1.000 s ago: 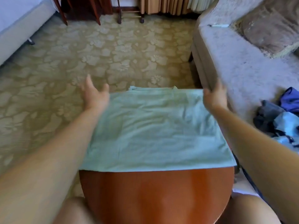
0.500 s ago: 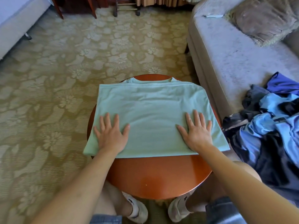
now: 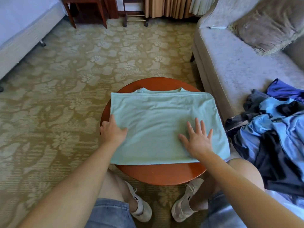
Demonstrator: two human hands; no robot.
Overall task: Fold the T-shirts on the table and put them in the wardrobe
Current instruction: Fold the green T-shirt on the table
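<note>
On the table (image 3: 161, 173), the mint T-shirt (image 3: 161, 116) is laid with its long axis from 9 to 3 o'clock. Its 9 o'clock edge is gripped by the left hand (image 3: 112, 131); the right hand (image 3: 197, 140) is pressed flat, fingers spread, at 4 o'clock. A fold toward 3 o'clock is expected.

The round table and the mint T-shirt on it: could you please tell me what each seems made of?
The mint T-shirt looks like soft knit fabric, perhaps cotton or a blend: matt, limp, gently creased. The round table looks like wood or veneer under glossy reddish-brown varnish: its bare part shows soft reflections.
</note>
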